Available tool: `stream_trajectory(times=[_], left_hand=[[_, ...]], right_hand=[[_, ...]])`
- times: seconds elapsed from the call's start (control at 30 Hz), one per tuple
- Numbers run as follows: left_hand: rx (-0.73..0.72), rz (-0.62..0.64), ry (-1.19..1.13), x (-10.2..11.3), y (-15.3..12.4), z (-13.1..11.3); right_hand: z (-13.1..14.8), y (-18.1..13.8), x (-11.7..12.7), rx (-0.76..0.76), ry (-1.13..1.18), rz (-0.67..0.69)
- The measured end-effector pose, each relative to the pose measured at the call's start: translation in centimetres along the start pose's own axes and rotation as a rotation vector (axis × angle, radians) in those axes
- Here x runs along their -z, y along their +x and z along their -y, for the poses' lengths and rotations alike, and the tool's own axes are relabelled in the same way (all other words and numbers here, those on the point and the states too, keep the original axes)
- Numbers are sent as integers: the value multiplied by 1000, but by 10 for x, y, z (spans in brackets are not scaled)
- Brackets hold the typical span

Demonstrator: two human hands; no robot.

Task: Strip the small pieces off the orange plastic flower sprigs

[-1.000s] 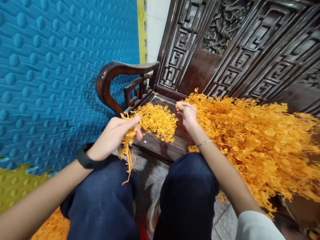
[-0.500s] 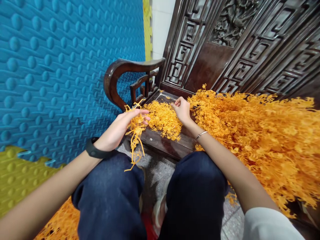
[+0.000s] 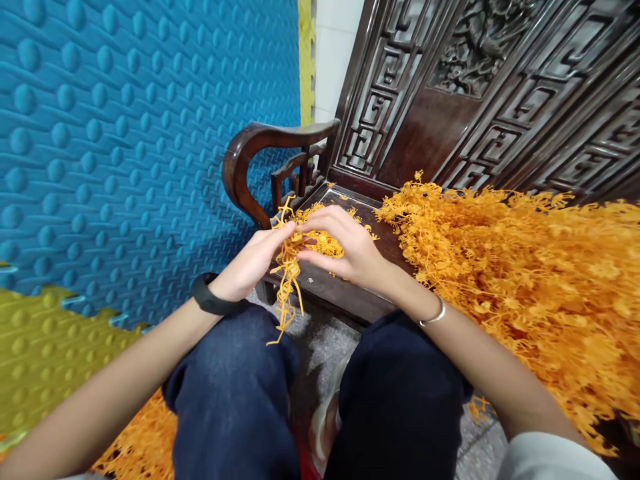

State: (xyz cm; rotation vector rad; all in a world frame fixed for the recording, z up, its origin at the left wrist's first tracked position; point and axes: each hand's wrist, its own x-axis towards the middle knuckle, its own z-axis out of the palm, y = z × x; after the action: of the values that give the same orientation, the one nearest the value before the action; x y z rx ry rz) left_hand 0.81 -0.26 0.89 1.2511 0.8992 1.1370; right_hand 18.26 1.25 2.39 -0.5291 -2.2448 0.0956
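My left hand (image 3: pixel 253 263) is closed around a bunch of yellow-orange plastic sprigs (image 3: pixel 289 277), whose thin stems dangle below the fingers. Close against its fingertips is my right hand (image 3: pixel 347 250), thumb and fingers apart around a gap, at the bunch's right side. I cannot see anything held in it. Behind both hands, a small pile of loose yellow plastic flower pieces (image 3: pixel 327 245) lies on the dark wooden bench seat (image 3: pixel 345 293), partly hidden by the right hand.
A large heap of orange plastic sprigs (image 3: pixel 525 280) covers the bench on the right. The curved wooden armrest (image 3: pixel 240 170) rises at the left end, beside a blue foam mat (image 3: pixel 125 133). More orange pieces (image 3: pixel 143 440) lie low at left. The carved backrest (image 3: pixel 415 140) stands behind.
My right hand has moved left and nearer, from above the small pile to the bunch in my left hand, and its fingers have spread. The view has shifted slightly left.
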Motion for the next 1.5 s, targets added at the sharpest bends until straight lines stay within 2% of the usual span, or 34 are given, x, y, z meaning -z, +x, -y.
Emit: stream_trajectory(times=[0.07, 0.23, 0.43, 0.53, 0.63, 0.83, 1.07, 1.23, 1.5], left_hand=[[-28, -7, 20, 1, 0, 1], [-11, 14, 101, 2, 1, 2], [-177, 25, 364, 1, 0, -1], [-275, -38, 499, -1, -1, -3], [-351, -140, 530, -6, -3, -5], [-418, -301, 504, -17, -3, -4], [-546, -413, 359, -44, -1, -6], [-486, -466, 143, -65, 8, 1], [-308, -521, -130, -100, 30, 19]], right_hand=[[7, 2, -5, 28, -73, 53], [3, 2, -13, -61, -109, 30], [12, 1, -11, 91, -269, 31], [17, 1, -14, 152, -319, -15], [20, 0, -19, 165, -402, -82], [24, 2, -22, 218, -559, -173], [22, 1, -17, 195, -501, -355], [16, -6, -12, 155, -527, -402], [1, -19, 5, 75, -643, -372]])
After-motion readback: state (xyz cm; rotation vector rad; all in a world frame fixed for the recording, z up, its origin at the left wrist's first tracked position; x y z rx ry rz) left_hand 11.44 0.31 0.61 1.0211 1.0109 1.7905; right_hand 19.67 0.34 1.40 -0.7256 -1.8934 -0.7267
